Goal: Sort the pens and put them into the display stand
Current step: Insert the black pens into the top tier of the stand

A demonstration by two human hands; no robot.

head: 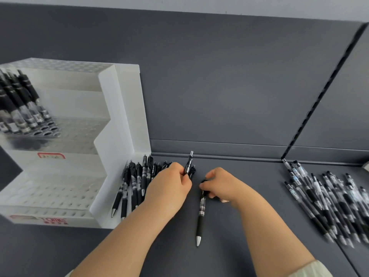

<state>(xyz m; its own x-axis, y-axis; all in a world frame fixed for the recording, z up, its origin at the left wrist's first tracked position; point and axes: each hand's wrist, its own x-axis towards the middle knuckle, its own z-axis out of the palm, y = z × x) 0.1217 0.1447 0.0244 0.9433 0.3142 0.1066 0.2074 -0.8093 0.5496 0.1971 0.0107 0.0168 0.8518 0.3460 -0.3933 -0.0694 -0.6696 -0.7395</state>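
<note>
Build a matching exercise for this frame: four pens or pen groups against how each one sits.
1. pen in left hand
2. pen under right hand
3. pens in display stand
4. pile away from the stand

A. heaped, far right of shelf
B. upright in holes
C. gripped, clicker end pointing away
D. flat, tip toward the person

Pairs: 1-C, 2-D, 3-B, 4-A.
</note>
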